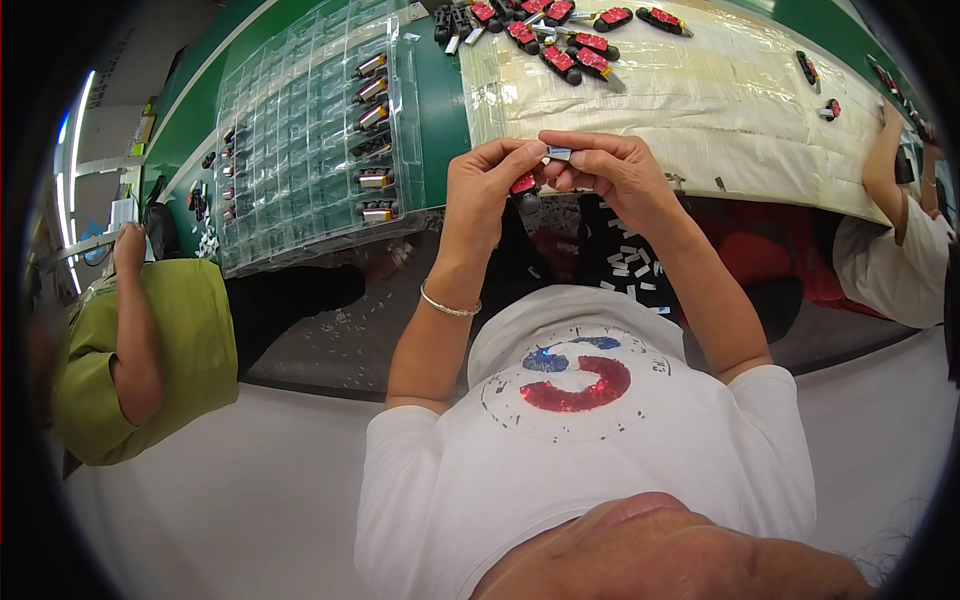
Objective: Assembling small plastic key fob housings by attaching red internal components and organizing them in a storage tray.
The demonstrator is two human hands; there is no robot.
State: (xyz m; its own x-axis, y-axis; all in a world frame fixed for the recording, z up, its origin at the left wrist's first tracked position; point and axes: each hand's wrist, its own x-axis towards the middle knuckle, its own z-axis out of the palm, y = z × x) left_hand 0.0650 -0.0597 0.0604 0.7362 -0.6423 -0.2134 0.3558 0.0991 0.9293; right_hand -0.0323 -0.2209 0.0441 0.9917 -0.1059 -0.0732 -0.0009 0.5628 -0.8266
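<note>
My hands meet at the near edge of the workbench. My left hand point(482, 185) is closed on a small red-and-black device point(525, 186), whose dark rounded end hangs below the fingers. Between thumb and fingers, my right hand point(625, 172) pinches a small silver-grey rectangular piece point(558, 153). That piece is close against the left fingertips; whether it is joined to the device cannot be made out. Just beyond my hands lies a pile of similar red-and-black devices point(560, 62), some with silver pieces beside them.
Left of my hands lies a clear compartment tray point(300, 150), with several devices in its right column. Pale sheeting point(740, 110) covers the bench in front and to the right. Co-workers sit on both sides, one in a green shirt point(160, 350). White scraps lie on my lap and floor.
</note>
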